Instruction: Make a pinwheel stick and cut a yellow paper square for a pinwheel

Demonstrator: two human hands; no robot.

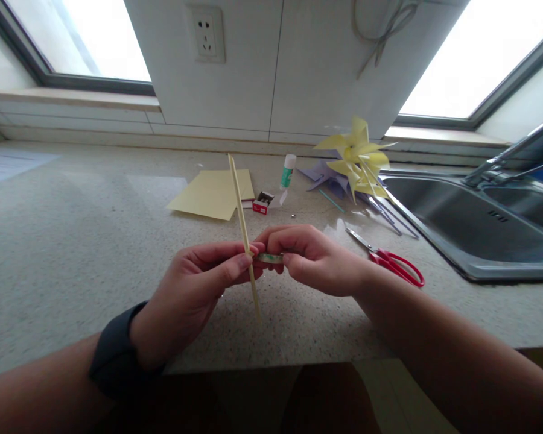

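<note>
Between its thumb and fingers, my left hand [208, 274] pinches a thin rolled strip of yellow paper [241, 211], which stands nearly upright and leans slightly left at the top. My right hand [312, 256] is closed on a small pale piece with green marks [270, 258], perhaps a roll of tape seen edge-on. That piece lies close beside the yellow strip, and the fingertips of both hands nearly meet there. Behind the hands are a sheet of yellow paper [206, 196], a small red box [261, 204] and a glue stick [288, 170].
Red-handled scissors [396, 265] lie right of my right hand. Yellow pinwheels [357, 154] and purple ones [328, 175] rest at the back right, beside a steel sink [470, 223]. A thin teal stick [331, 200] lies before them. Printed paper [13, 164] is far left.
</note>
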